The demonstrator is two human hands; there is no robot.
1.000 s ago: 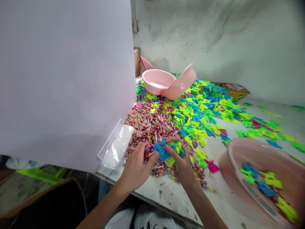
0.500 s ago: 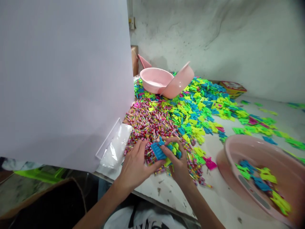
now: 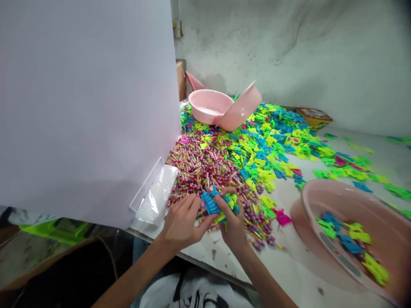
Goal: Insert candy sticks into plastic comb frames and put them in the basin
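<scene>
My left hand (image 3: pixel 181 223) has eased back, fingers loosely spread, its thumb reaching toward the blue comb-shaped plastic piece (image 3: pixel 210 203). My right hand (image 3: pixel 233 222) is curled and clenched on that piece, which sits between my hands above a spill of striped tubes (image 3: pixel 199 171). Neon plastic pieces (image 3: pixel 266 141) cover the white table (image 3: pixel 218 265). A pink basin (image 3: pixel 321 192) holds more at right; two pink basins (image 3: pixel 208 107) stand before a stained wall (image 3: pixel 289 51).
</scene>
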